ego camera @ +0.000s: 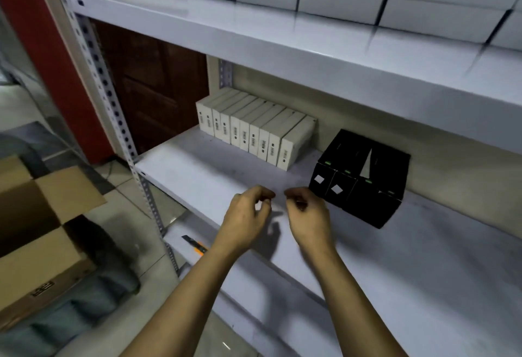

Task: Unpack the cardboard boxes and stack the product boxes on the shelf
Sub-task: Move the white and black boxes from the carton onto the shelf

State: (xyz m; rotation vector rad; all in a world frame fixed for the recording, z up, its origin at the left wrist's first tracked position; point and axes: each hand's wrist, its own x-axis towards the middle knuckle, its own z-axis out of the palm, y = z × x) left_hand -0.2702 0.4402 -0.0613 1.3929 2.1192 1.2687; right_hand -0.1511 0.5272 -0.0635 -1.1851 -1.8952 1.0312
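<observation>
Black product boxes [358, 178] stand grouped on the shelf [197, 170] just right of the right hand's fingertips [291, 193]. Slim white boxes [254, 128] stand upright in a row beyond the fingers. An open cardboard box [36, 229] sits far left of them.

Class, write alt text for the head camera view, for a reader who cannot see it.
Two empty hands, left hand and right hand, hover with loosely curled fingers over a grey metal shelf. Behind them stand a row of white boxes and a group of black boxes. An open cardboard box sits on the floor to the left.
</observation>
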